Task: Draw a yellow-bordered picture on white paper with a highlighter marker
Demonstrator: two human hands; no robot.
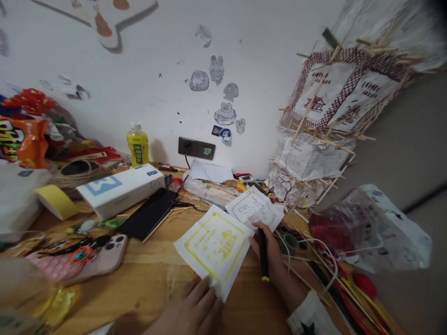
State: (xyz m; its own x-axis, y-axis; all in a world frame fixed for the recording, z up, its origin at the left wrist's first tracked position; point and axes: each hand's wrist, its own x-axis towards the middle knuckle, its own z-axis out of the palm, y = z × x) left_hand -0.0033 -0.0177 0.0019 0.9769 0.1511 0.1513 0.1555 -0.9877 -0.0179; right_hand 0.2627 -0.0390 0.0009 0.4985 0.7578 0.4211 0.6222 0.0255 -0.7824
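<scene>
A white sheet with a yellow drawing of a building and a yellow border lies in the middle, in front of me. At its lower corner rests my left hand, slightly blurred, fingers stretched out and tips against the paper. My right hand is closed round a black marker with a yellow end; the yellow end points down toward me. Fingers of this hand are beside the sheet's right corner; whether they also pinch it, I cannot tell. Behind lies a second sheet with a grey drawing, partly overlapped by the first.
On the left are a pink phone, a yellow tape roll, a white box, a black flat case and a drink bottle. A stick-and-paper lantern stands at right, near a plastic bag and colored strips.
</scene>
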